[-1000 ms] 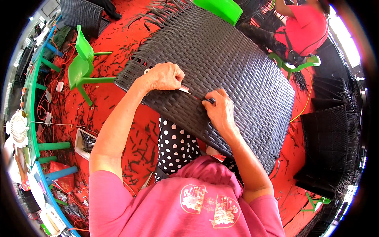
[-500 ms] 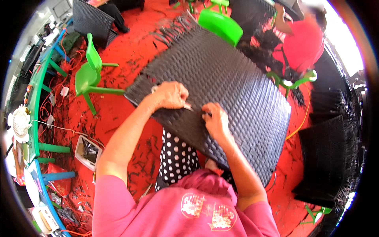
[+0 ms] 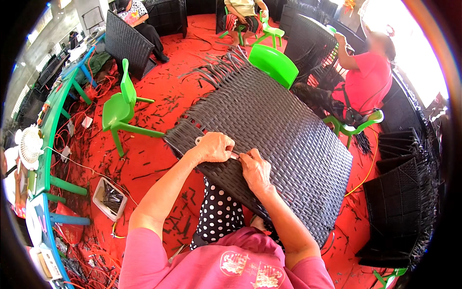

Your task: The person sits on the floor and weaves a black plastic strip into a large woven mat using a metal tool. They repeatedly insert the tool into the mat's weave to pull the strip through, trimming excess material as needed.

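Black weave, hidden bits: my own right forearm covers part of the near edge of the woven panel (image 3: 288, 144), and the strip at the fingertips is too small for me to make out.
Left hand (image 3: 215, 147): fingers curled tight around a slim metal tool (image 3: 234, 155); I get its front end, the palm blocks the middle.
Right hand (image 3: 255, 169): thumb and fingertips bunched at the tool's front end; can't tell if they're clamped on anything.
Panel look: tight black basketweave, shinier to the right, loose ends fraying at the far left corner, gaps along the left edge.
Panel spot: slanted in front of me, near edge over the dotted trousers (image 3: 219, 214).
Around it: green chair (image 3: 118, 111) left, green backrest (image 3: 274, 65) partly behind the far edge, white bin (image 3: 102, 209) of dark pieces, scraps on the red floor (image 3: 178, 33).
Upper right: seated co-worker (image 3: 368, 79) in a red top.
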A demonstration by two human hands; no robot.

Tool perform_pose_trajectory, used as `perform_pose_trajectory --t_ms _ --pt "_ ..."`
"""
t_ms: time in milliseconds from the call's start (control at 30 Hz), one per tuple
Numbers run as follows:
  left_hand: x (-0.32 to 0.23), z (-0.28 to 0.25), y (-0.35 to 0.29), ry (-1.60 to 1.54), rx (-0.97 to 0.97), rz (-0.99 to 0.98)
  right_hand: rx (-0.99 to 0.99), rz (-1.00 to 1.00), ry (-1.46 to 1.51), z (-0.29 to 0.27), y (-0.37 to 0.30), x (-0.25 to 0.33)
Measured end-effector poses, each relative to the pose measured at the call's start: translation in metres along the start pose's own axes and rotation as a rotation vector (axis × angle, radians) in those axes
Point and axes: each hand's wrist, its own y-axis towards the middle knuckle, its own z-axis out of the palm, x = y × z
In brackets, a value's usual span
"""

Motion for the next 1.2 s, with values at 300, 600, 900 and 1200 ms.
perform_pose_trajectory --t_ms 300,600,900,1200 --pt "0.003 0.003 0.002 -0.091 0.024 -0.033 0.073 -0.031 0.050 -0.012 0.004 0.000" --pt "0.003 -0.006 0.003 -0.033 0.004 0.018 0.229 0.157 0.212 -0.019 0.023 -0.010" --pt "0.011 -0.018 -0.037 0.045 -0.177 -0.015 0.258 0.100 0.246 -0.015 0.022 -0.014" --pt "0.037 -0.014 -0.063 -0.658 -0.345 -0.204 0.361 -0.004 0.357 -0.030 0.087 0.015"
